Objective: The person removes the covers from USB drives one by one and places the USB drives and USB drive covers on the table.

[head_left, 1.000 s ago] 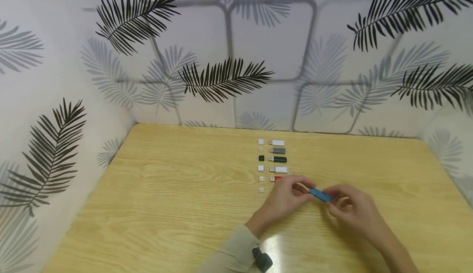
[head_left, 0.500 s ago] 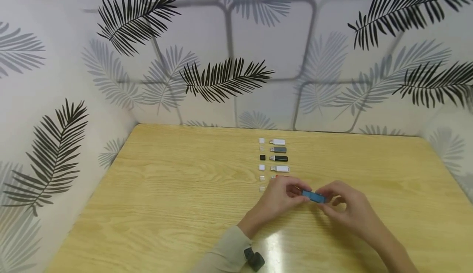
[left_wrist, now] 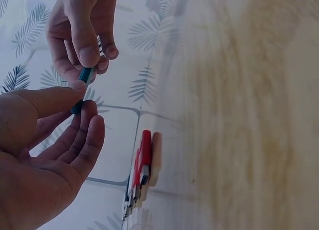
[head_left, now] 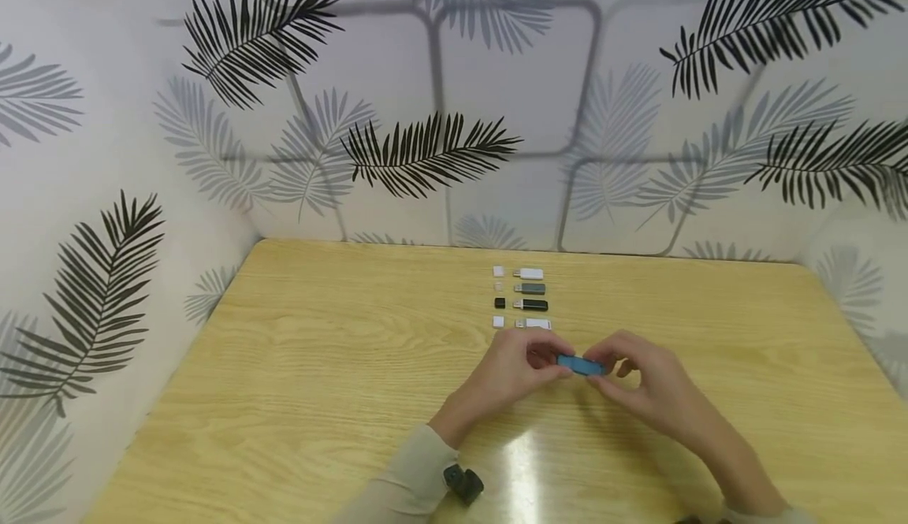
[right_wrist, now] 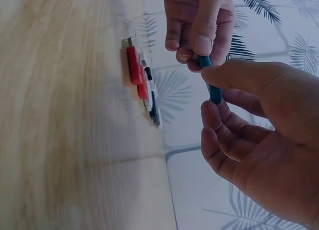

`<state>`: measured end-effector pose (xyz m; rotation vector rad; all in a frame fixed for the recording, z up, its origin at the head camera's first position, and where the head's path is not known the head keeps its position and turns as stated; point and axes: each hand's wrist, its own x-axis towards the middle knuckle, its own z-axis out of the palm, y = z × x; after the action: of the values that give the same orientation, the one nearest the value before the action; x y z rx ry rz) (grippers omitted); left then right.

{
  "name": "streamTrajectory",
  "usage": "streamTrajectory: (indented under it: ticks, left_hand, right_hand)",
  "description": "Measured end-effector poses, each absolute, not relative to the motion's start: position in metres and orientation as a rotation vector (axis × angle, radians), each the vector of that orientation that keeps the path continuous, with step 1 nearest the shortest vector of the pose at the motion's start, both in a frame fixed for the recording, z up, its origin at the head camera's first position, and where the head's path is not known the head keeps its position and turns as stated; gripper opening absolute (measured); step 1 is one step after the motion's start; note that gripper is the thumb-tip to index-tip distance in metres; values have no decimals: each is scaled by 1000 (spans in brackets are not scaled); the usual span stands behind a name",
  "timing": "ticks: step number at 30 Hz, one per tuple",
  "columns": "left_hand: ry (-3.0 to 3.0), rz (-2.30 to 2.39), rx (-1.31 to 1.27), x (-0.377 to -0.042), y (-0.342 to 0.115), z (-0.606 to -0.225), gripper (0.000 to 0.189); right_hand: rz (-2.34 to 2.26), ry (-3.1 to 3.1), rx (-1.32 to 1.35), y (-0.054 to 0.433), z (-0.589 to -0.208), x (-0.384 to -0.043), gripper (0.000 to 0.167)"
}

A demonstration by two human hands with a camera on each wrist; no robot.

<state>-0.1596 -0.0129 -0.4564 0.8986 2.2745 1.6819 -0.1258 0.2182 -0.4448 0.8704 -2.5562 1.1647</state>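
Both hands meet over the table around a blue USB flash drive [head_left: 582, 365]. The left hand [head_left: 504, 370] pinches its left end between thumb and fingers, while the right hand [head_left: 653, 386] pinches its right end. Seen edge-on in the left wrist view, the flash drive [left_wrist: 77, 107] is a thin teal stick spanning the two thumbs. A red USB drive [left_wrist: 145, 149] lies on the table near the left hand, which hides it in the head view. Just beyond the hands lies a white USB drive [head_left: 537, 324] with its metal plug pointing left.
A black drive [head_left: 532, 305], a grey drive [head_left: 532, 289] and another white drive [head_left: 529, 273] continue the column toward the wall. Small caps, among them a black cap [head_left: 500, 303] and a white cap [head_left: 499, 322], line up left of them on the wooden table [head_left: 319, 366].
Both hands have moved left together with the blue flash drive, which now lies closer to level. In the head view the left hand now covers the red drive and the nearest caps.
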Motion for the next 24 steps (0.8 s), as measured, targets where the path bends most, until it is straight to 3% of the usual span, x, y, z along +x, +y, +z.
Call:
streamTrajectory:
  ticks: [8,24]
  left_hand:
    - [2289,1663,897,-166,-22,-453,13]
    - [2330,1609,758,-146,-44,-463,15]
  right_hand:
    - [1196,-2546,901,210,-437,-133,28]
    - [1306,-2638,961,191,-451,-128,28]
